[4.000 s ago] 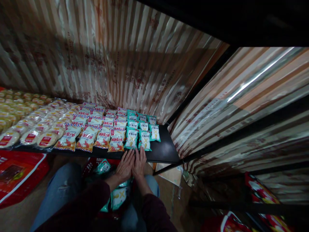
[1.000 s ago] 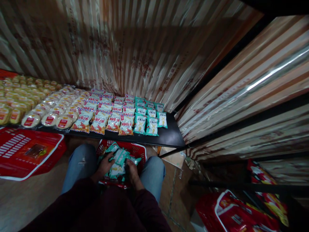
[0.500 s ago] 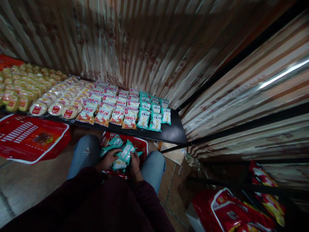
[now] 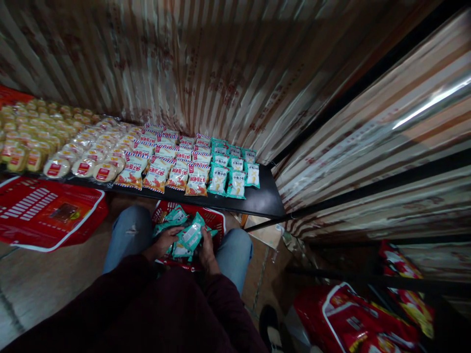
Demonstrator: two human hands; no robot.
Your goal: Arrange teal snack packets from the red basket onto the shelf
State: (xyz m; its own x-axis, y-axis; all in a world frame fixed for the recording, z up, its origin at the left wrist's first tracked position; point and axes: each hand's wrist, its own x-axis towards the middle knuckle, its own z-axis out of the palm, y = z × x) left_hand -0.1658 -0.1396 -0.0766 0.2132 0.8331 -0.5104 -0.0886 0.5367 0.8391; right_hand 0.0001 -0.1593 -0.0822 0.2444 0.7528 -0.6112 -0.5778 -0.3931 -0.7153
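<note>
Between my knees stands a red basket (image 4: 220,220) with several teal snack bags (image 4: 176,214) in it. One teal snack bag (image 4: 192,236) is held above the others, its back label facing up. My right hand (image 4: 206,250) pinches that bag at its right edge. At its left side my left hand (image 4: 166,241) has its fingers closed on the bag's edge. On the black shelf (image 4: 263,196) in front, similar teal bags (image 4: 236,182) stand in short rows at the right end. White-and-orange snack bags (image 4: 158,172) are lined up to their left.
Further left on the shelf are round packaged cakes (image 4: 105,171) and yellow packs (image 4: 35,157). A red basket (image 4: 55,211) lies on the floor at left. At lower right are a red bag (image 4: 353,314), a black metal bar (image 4: 349,274) and a shoe (image 4: 270,323). Striped sheeting (image 4: 221,73) hangs behind.
The held teal bag has turned and tilted slightly between my hands. A shoe has come into view at the bottom right. The shelf goods have stayed put.
</note>
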